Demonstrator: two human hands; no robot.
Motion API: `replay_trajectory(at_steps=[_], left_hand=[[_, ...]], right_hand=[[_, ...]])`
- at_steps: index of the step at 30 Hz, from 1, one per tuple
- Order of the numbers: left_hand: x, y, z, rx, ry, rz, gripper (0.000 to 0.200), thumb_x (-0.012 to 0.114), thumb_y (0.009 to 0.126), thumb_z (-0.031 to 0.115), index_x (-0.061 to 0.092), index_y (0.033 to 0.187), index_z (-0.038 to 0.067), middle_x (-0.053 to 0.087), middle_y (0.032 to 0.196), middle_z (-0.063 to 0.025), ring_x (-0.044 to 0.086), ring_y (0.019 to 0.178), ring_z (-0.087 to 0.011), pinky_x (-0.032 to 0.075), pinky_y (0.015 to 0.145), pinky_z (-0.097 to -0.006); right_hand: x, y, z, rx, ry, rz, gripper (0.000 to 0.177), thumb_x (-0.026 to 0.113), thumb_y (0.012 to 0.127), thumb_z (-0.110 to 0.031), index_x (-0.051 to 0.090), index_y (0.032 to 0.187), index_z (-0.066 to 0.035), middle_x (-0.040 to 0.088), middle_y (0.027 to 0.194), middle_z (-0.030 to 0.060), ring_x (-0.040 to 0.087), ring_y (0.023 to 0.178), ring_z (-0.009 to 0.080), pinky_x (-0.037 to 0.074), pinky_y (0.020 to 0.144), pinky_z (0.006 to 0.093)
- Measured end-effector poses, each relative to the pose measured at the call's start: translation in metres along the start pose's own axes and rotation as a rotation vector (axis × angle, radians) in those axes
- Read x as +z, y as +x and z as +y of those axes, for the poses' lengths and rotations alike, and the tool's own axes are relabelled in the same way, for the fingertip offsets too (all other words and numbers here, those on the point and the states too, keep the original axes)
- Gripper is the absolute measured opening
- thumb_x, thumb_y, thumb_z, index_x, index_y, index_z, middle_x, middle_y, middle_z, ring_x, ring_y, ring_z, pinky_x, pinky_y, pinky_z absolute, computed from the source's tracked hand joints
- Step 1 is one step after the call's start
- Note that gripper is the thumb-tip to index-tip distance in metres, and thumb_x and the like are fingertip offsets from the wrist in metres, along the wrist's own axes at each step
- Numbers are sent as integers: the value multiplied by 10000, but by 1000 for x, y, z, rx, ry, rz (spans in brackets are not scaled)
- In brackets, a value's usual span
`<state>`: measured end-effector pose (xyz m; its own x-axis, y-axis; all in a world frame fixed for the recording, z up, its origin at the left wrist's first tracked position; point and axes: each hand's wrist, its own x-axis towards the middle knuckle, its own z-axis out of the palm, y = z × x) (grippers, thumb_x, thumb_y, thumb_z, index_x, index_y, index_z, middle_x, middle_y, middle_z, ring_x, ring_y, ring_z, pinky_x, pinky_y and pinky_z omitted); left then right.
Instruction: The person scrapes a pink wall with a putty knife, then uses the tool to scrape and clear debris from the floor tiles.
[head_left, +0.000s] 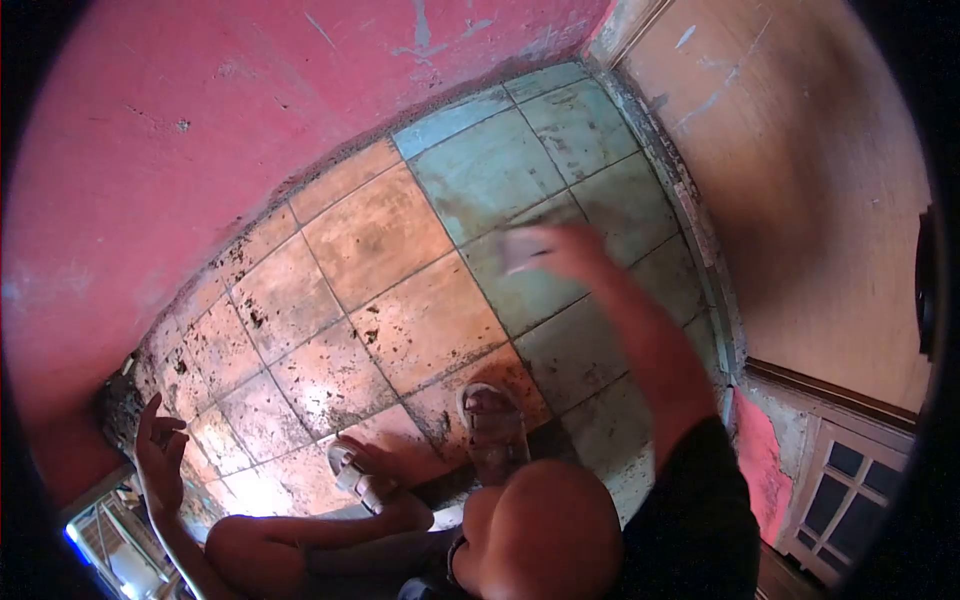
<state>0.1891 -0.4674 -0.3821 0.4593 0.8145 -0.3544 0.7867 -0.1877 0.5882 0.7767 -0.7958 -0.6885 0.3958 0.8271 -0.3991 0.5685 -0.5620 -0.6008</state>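
Head view looks straight down at a tiled floor (330, 380) in a room corner. Orange tiles (375, 235) cover the left and middle, green tiles (490, 170) the far right part. The tiles are worn, with dark grime in the grout lines and along the base of the walls. A pink wall (150, 130) fills the left and top, its paint scuffed and chipped with pale patches near the top. A tan wall (820, 180) stands on the right and meets the pink one at the far corner. A white window frame (845, 490) with dark panes sits at lower right, below a dark wooden strip (830, 395).

The right hand (575, 250) is stretched out over the green tiles, on the end of an arm in a black sleeve (700, 510). Its fingers grip a pale flat thing (520, 250), which is held in the air above the floor and clear of the tiles. It is too blurred to tell what it is.

The left hand (160, 455) is at lower left near the pink wall's base, fingers loose and spread, holding nothing. It is just above a pale metal frame (120, 550) at the bottom edge; contact cannot be told.

A bare knee (545, 530) sits at bottom centre. One foot in a sandal (495, 425) rests on the line between orange and green tiles. The other sandalled foot (355, 475) is on orange tile just to its left.
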Motion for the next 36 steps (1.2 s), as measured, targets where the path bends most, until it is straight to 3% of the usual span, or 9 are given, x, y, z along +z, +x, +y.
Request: replay_trajectory(at_steps=[3, 5, 6, 9, 12, 17, 26, 31, 36], left_hand=[[12, 3, 23, 4, 30, 10, 689, 741, 993, 257, 462, 1587, 47, 669, 1091, -68, 603, 943, -146, 500, 891, -324], [13, -5, 26, 29, 111, 31, 664, 728, 989, 210, 469, 1579, 52, 678, 1110, -84, 624, 974, -161, 513, 919, -329], [9, -13, 25, 1, 117, 34, 663, 726, 981, 192, 471, 1576, 49, 677, 1105, -82, 628, 982, -165, 517, 930, -333], [-4, -35, -4, -105, 42, 67, 680, 733, 962, 187, 474, 1573, 44, 678, 1085, -76, 634, 979, -169, 522, 936, -337], [-26, -48, -55, -143, -6, 86, 736, 766, 932, 241, 475, 1580, 47, 670, 1031, -58, 625, 931, -157, 520, 894, -323], [-27, -40, -41, -169, -77, 110, 759, 781, 918, 253, 476, 1581, 48, 657, 1029, -47, 604, 923, -137, 509, 881, -311], [10, -12, 25, -118, 168, 7, 678, 733, 961, 178, 471, 1574, 53, 688, 1135, -95, 650, 990, -179, 533, 906, -340], [-4, -47, -13, -234, 75, 104, 708, 708, 916, 90, 470, 1582, 55, 686, 1075, -82, 643, 956, -161, 536, 874, -327], [-14, -49, -33, -345, -98, 154, 782, 708, 857, 34, 452, 1596, 40, 665, 1005, -54, 619, 912, -136, 516, 834, -282]], right_hand=[[95, 44, -112, -206, -140, -241, 596, 842, 820, -455, 695, 1385, -336, 778, 1160, 105, 737, 1100, 310, 575, 952, 461], [99, 27, -153, -515, -83, 38, 558, 835, 827, -452, 710, 1353, -314, 778, 1091, 118, 747, 1040, 325, 588, 927, 465], [74, 20, -161, -344, -19, -48, 556, 835, 830, -447, 706, 1354, -314, 777, 1061, 121, 752, 1008, 326, 593, 905, 465], [0, 10, -81, 5, -22, 101, 560, 822, 889, -418, 661, 1417, -331, 782, 1045, 125, 768, 928, 312, 592, 809, 438], [-105, -32, 3, 351, -191, 219, 615, 814, 908, -365, 615, 1486, -310, 765, 1214, 143, 747, 1075, 352, 586, 906, 450], [-115, -16, 112, 194, -184, 260, 681, 847, 873, -400, 620, 1492, -229, 724, 1322, 178, 715, 1183, 359, 566, 985, 433], [2, 107, -137, -218, -188, 4, 572, 829, 857, -438, 676, 1395, -320, 775, 1172, 108, 747, 1073, 330, 583, 919, 465], [-77, 63, -9, 102, 11, 364, 504, 775, 937, -294, 654, 1425, -328, 768, 1198, 128, 741, 1069, 359, 588, 878, 452], [-163, 38, 140, 233, -178, 193, 663, 874, 853, -405, 659, 1439, -182, 734, 1319, 140, 726, 1176, 304, 555, 1028, 422]])
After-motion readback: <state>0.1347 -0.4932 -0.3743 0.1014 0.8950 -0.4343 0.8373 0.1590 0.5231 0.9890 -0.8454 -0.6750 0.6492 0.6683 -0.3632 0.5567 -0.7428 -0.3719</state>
